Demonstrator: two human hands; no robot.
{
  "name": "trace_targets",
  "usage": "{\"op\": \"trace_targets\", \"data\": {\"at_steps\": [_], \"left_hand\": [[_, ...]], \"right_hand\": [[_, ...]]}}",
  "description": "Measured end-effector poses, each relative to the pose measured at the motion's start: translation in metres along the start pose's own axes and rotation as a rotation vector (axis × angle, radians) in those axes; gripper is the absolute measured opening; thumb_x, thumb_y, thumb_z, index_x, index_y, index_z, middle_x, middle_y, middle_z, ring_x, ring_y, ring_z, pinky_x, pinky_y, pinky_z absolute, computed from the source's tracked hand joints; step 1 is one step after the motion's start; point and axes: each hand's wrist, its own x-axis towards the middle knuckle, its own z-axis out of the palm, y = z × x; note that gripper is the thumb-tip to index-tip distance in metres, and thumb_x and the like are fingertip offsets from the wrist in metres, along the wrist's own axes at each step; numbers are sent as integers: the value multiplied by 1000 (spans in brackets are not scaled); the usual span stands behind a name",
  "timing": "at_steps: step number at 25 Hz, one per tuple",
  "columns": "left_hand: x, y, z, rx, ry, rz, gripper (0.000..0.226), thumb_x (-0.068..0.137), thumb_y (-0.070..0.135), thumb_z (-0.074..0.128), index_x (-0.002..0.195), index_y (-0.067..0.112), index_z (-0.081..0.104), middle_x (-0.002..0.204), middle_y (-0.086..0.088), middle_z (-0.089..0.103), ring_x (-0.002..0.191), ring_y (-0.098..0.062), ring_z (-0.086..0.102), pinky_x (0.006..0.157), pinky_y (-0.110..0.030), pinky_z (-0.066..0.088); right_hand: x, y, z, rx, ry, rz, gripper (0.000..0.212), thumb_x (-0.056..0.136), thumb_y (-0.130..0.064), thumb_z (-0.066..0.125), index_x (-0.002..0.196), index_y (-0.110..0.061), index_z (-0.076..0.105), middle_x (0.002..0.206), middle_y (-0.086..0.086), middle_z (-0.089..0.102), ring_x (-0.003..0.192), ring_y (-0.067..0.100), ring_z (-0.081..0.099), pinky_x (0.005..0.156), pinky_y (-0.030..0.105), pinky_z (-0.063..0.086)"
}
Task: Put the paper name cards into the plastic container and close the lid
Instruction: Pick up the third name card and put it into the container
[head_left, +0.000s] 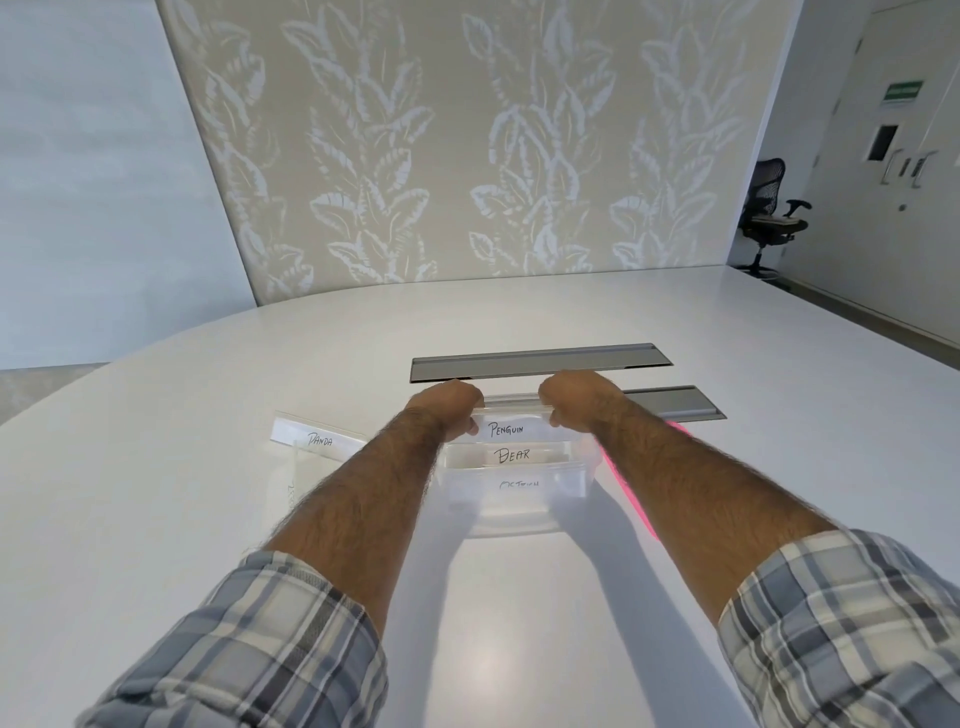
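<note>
While I hold the Penguin card (506, 429) by its two ends, my left grip (450, 408) pinches the left end and my right grip (571, 401) pinches the right, fingers curled round the edges. The card sits at the far side of the plastic container (519, 515), its lower edge about level with the rim; I cannot tell whether it is inside yet. The container stands on the tabletop (197, 499), just near of two grey hatches (540, 362). In it stands the Bear card (511, 456), and nearer me a third card (511, 485) whose writing I cannot read through the wall. The Panda card (319, 440) lies outside on the tabletop, left of the container and partly behind my left forearm (374, 493). A pink strip (631, 483) just right of the container, mostly hidden by my right forearm (691, 478), is what I take for the lid.

The card looks nearly as long as the opening, so lowering it skewed could snag one end on the rim and buckle the paper or shove the light container along. Pressing down hard could crush the Bear card. If any card stands proud of the rim, the lid will not seat. Either forearm, swinging wide, could sweep the Panda card or the lid away.
</note>
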Motion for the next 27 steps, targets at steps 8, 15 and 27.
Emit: {"op": "trace_targets", "data": {"at_steps": [8, 15, 27], "left_hand": [[5, 7, 16, 93, -34, 14, 47, 89, 22, 71, 134, 21, 59, 133, -6, 62, 121, -29, 59, 83, -34, 44], [9, 13, 25, 159, -67, 12, 42, 90, 18, 70, 131, 16, 60, 132, -9, 63, 120, -31, 60, 83, -37, 45], [13, 15, 32, 171, -124, -18, 45, 89, 21, 73, 131, 17, 60, 132, -6, 63, 122, -29, 58, 94, -41, 49]], "right_hand": [[5, -6, 14, -84, -28, -38, 19, 89, -5, 56, 106, -9, 64, 111, 10, 68, 100, 30, 66, 79, 37, 51], [11, -7, 25, -107, -57, -54, 16, 88, -1, 54, 101, -7, 63, 106, 11, 69, 95, 30, 67, 70, 34, 46], [20, -10, 31, -90, -166, -68, 16, 87, -4, 62, 103, -5, 63, 110, 12, 68, 100, 31, 66, 79, 38, 55]]}}
